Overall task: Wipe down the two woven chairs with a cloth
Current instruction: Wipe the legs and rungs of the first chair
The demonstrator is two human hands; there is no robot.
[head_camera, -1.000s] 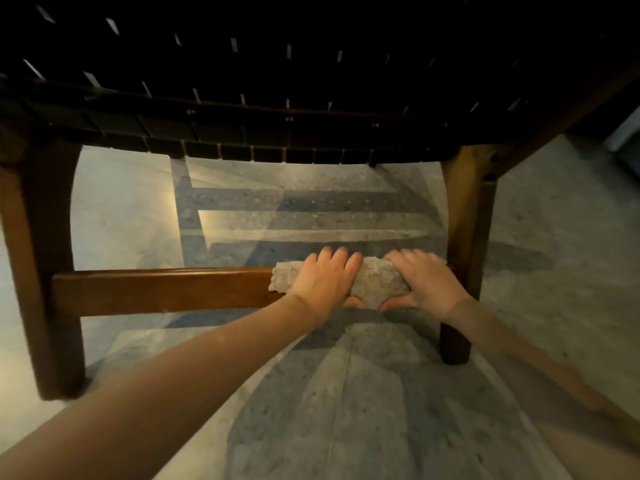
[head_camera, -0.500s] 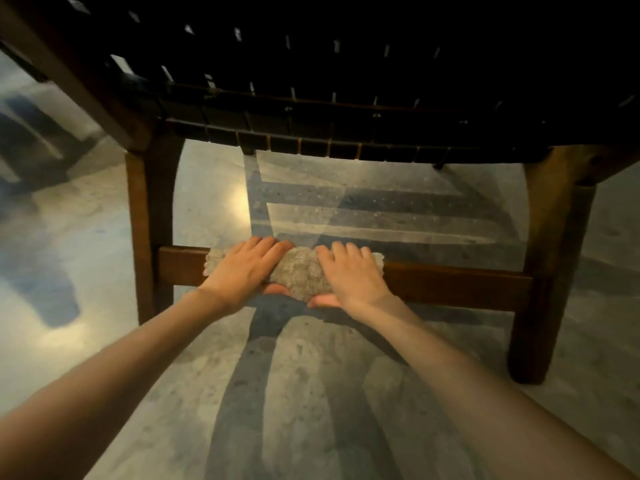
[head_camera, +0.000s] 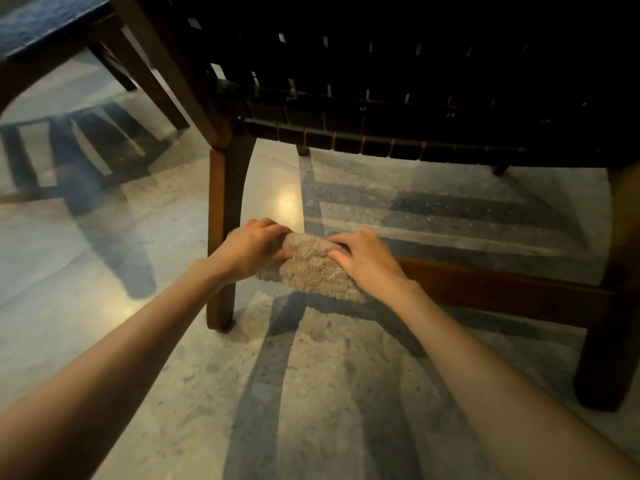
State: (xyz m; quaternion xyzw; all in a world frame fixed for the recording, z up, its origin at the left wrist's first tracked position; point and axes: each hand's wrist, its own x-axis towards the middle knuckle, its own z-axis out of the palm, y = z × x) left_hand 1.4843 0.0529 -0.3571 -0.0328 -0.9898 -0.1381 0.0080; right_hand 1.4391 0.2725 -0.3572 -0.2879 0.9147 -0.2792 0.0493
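Looking down from my head, I see the cloth (head_camera: 311, 273) bunched over the left end of the chair's low rail (head_camera: 502, 287), close to the leg on my left (head_camera: 225, 237). It is a beige, nubbly terry piece, thick and fuzzy, rolled into a soft lump that folds over the top of the rail and hangs down its near face.

My left hand (head_camera: 252, 249) grips the left end of it, fingers curled over the top and thumb tucked against the near side. My right hand (head_camera: 369, 263) clamps the right end, fingers bent and dug into the pile, holding it on the rail.

The woven chair (head_camera: 415, 84) fills the top of the view. Its seat is a lattice of flat dark straps with small light gaps between them, wrapped round a front bar. The frame is smooth brown wood with a slight sheen. The left leg is slim and gently curved, and the right leg (head_camera: 609, 323) is thicker and darker in shadow.

The floor (head_camera: 311, 393) is pale polished stone, speckled, with a bright glare spot and striped shadows from the chair. At the upper left stands the second chair (head_camera: 45, 32), a bluish woven surface on dark wooden legs, blurred.
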